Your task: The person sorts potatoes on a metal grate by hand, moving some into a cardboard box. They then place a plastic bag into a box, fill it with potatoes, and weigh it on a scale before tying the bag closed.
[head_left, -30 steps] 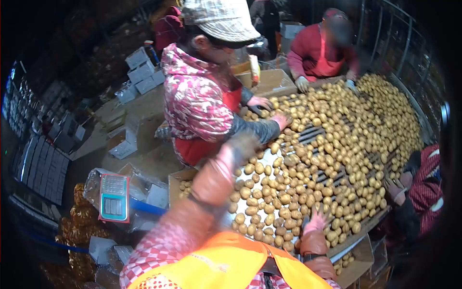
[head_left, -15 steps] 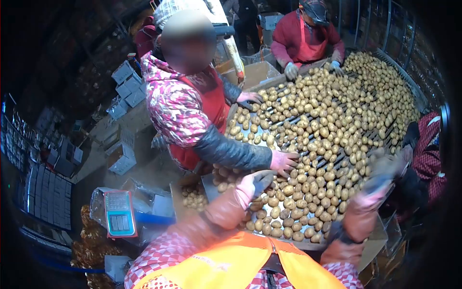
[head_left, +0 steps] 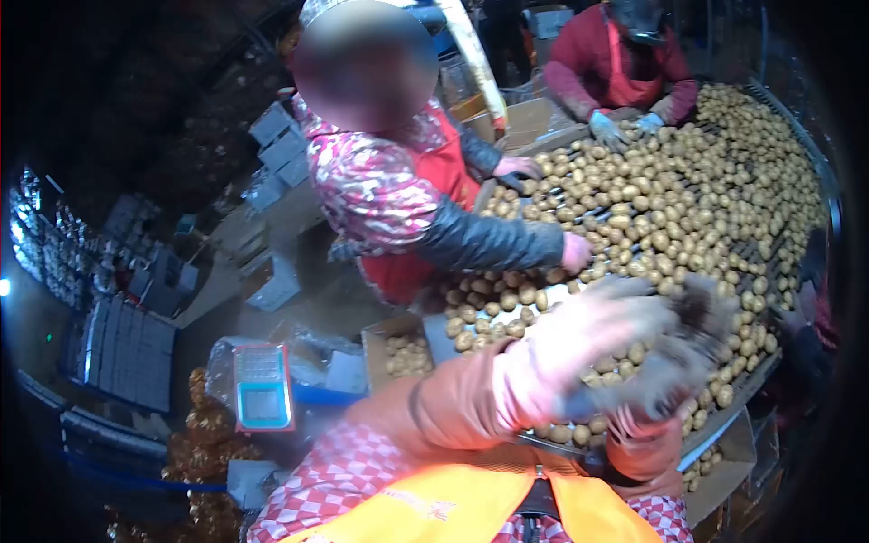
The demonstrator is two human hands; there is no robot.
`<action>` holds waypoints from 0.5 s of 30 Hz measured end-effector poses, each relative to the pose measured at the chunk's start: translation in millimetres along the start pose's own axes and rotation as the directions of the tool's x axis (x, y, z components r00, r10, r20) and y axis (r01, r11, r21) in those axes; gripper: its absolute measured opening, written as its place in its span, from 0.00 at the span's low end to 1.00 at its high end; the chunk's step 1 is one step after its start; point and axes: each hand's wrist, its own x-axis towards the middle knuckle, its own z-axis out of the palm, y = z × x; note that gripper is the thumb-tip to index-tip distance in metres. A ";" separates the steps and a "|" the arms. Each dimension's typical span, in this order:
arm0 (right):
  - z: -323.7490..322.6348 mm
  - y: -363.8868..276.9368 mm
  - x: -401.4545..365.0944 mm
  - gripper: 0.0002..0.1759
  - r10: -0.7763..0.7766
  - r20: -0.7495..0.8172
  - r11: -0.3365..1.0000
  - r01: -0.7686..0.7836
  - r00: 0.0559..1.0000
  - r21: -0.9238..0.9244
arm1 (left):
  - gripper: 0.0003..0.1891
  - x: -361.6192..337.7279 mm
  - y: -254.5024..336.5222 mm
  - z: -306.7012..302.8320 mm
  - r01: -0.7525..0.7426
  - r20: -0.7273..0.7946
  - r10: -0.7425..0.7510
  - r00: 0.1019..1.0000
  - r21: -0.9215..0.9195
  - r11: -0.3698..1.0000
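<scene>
Many potatoes (head_left: 760, 208) lie on a slatted sorting table in front of me. Above its near part, my left hand (head_left: 593, 330), in a pink and grey glove, reaches across from the left. My right hand (head_left: 665, 366), in a dark glove, is raised close beside it. The two hands overlap in the view, and motion smears the fingers of both. Whether either holds anything cannot be made out. Potatoes directly beneath are partly hidden by my hands and brown sleeves.
A co-worker in a red apron (head_left: 453, 167) leans in at the left, a hand among the potatoes. Another person (head_left: 625, 68) works at the far edge. A scale (head_left: 262, 403) stands left, near a cardboard box (head_left: 376, 348) holding potatoes. Another box (head_left: 729, 471) sits at right.
My hands were apart over the left and right sides of the table; they have come together over its near part. The view has shifted, and the co-worker's hand has moved on the potatoes.
</scene>
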 end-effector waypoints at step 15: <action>-106.1 19.8 -58.9 0.32 0.382 -0.248 0.923 -0.356 0.891 0.143 | 0.43 61.5 -15.0 116.4 0.471 0.391 -0.313 0.866 -0.426 0.773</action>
